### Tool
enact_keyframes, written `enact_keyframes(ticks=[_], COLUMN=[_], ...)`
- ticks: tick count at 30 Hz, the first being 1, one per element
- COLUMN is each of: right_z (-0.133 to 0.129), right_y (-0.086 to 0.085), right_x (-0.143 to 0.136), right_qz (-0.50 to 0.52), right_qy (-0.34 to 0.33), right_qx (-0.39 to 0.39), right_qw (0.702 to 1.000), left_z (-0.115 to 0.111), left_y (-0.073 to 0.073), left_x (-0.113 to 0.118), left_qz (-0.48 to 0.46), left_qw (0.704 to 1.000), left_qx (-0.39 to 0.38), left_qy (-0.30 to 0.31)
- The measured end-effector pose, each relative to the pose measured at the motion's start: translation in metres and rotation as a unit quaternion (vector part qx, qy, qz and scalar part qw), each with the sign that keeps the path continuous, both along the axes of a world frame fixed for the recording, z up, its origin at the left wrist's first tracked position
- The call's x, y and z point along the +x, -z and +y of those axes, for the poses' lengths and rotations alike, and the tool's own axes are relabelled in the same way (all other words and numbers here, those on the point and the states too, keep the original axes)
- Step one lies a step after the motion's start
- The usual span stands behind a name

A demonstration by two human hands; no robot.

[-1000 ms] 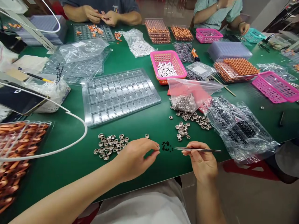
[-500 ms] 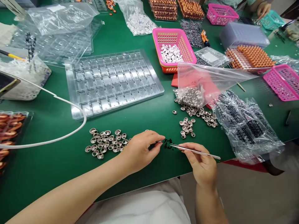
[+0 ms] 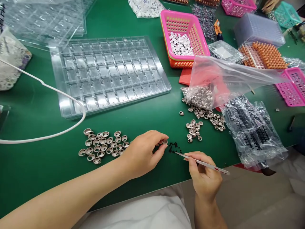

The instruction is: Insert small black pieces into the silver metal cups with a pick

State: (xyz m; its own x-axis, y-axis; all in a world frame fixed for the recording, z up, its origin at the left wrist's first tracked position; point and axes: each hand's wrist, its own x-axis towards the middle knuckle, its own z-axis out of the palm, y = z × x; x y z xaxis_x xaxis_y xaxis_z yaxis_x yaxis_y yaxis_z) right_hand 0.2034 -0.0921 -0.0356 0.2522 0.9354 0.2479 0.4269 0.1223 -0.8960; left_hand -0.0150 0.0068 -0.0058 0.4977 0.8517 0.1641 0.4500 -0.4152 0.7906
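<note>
My left hand point(image 3: 145, 152) pinches a small silvery ring-shaped metal part point(image 3: 165, 142) between thumb and fingertips. In my right hand point(image 3: 206, 171) are metal tweezers point(image 3: 202, 163), held like a pen and slanting down to the left. Their tips are at the edge of a scatter of tiny black pieces point(image 3: 174, 145) on the table; whether they grip one is too small to tell. Left of my left hand lies a group of similar metal parts point(image 3: 104, 147), hollow sides showing. More metal parts point(image 3: 194, 129) lie beyond my right hand.
A clear compartment tray point(image 3: 111, 73) lies ahead. Behind the right-hand parts are an opened plastic bag point(image 3: 202, 97) of metal pieces and a pink basket point(image 3: 201, 41) with white-and-black pieces. A white cable point(image 3: 59, 91) loops at left; bagged black parts point(image 3: 254, 133) lie right. Another person's hand point(image 3: 270, 4) shows far right.
The camera view has shifted. The metal part in my left hand shows more plainly. The tweezers' tips have moved slightly toward me, to the near edge of the black pieces.
</note>
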Motion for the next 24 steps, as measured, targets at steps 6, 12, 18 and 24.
enact_keyframes(ticks=[6,12,18,24], right_z=[0.0032,0.0032,0.0036,0.0069], right_y=[-0.0022,-0.0017,-0.0017,-0.0060], right_x=[-0.0012,-0.0012,-0.0020,-0.0039], right_qz=[-0.030,-0.049,-0.058,-0.081], right_qy=[-0.006,-0.002,-0.017,-0.042], right_qx=[0.002,0.011,0.021,0.056], right_qw=[1.000,0.999,0.998,0.994], left_z=[0.0008,0.0012,0.0013,0.0010], left_y=[-0.0007,0.0005,-0.0001,0.0009], left_x=[0.0005,-0.0001,0.0011,0.0014], left_qz=[-0.006,-0.012,-0.018,-0.027], left_qw=[1.000,1.000,1.000,0.999], left_qx=[-0.008,0.006,0.007,0.026], left_qy=[0.010,0.016,0.019,0.015])
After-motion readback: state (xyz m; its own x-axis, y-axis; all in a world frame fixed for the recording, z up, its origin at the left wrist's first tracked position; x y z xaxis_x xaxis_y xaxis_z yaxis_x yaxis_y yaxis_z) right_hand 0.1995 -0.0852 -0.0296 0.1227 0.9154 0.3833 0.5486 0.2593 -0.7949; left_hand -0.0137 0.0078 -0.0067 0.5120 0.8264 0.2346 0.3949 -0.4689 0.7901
